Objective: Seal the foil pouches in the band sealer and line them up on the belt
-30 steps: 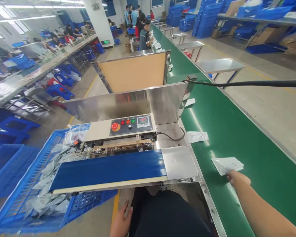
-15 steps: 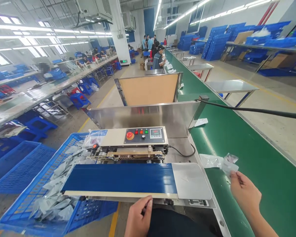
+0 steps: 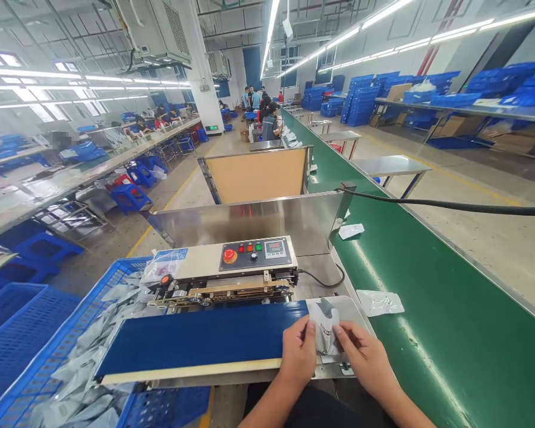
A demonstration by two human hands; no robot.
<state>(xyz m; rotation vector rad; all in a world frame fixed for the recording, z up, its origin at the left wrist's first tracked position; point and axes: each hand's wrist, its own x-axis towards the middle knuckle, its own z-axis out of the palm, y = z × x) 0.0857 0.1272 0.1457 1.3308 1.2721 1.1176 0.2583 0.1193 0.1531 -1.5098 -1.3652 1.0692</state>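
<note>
A small whitish pouch (image 3: 326, 333) is held upright over the metal plate at the right end of the blue belt (image 3: 196, 339). My left hand (image 3: 298, 351) pinches its left edge, and my right hand (image 3: 363, 353) pinches its right edge. Behind the blue belt stands the sealing machine (image 3: 205, 264), with a red knob, coloured buttons and a lit display. Another flat pouch (image 3: 380, 303) lies on the green conveyor (image 3: 450, 309), right of my hands.
A blue basket (image 3: 33, 380) full of pouches sits at the left end of the belt. A steel panel (image 3: 249, 220) stands behind the machine. A black cable (image 3: 450, 205) crosses above the green conveyor. A person (image 3: 270, 125) works farther along it.
My right hand has come left from the green conveyor with a pouch. My left hand has moved up and right and now grips that pouch too. The camera view has shifted.
</note>
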